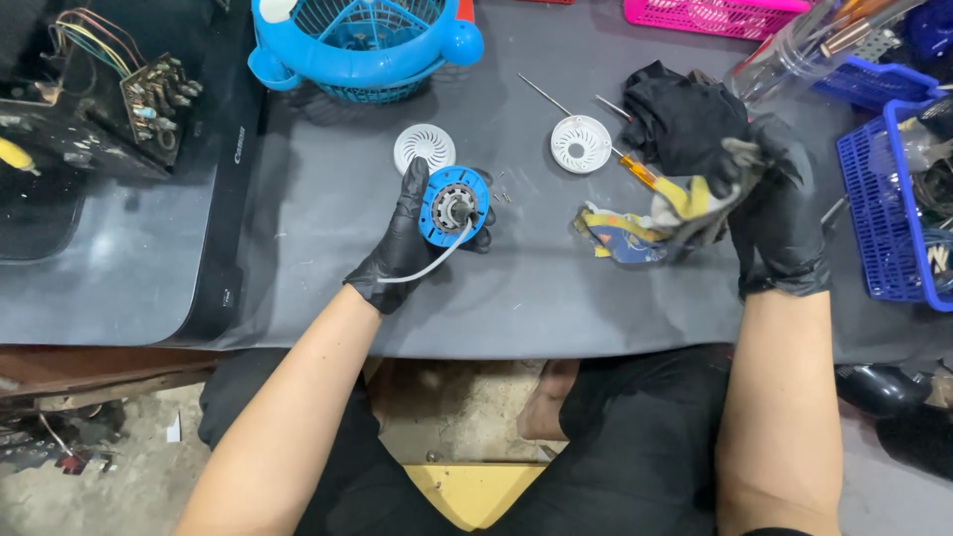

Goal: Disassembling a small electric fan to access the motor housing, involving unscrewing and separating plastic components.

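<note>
I see no packages, signs or screens on my bench, only one small white printed mark (240, 158) on the right edge of the flat black device (129, 258) lying at about nine o'clock, a thin lettered strip running vertically.

Both hands gloved in thin black rubbery material, slight sheen: left hand (405, 241), right hand (779, 213). Blue motor housing (454, 206) smooth glossy plastic, bare dull metal parts at its centre; white lead (429, 266) smooth plastic-sheathed. Rag (655, 220) soft woven cloth, crumpled, grimy, yellow and blue patches. Black cloth (685, 114) matt. Two white vent caps (424, 147), (581, 143) matt ribbed plastic. Table mat (536, 288) dark, smooth, faintly satin. Screwdriver (636, 170) translucent orange plastic handle, metal shaft.
</note>
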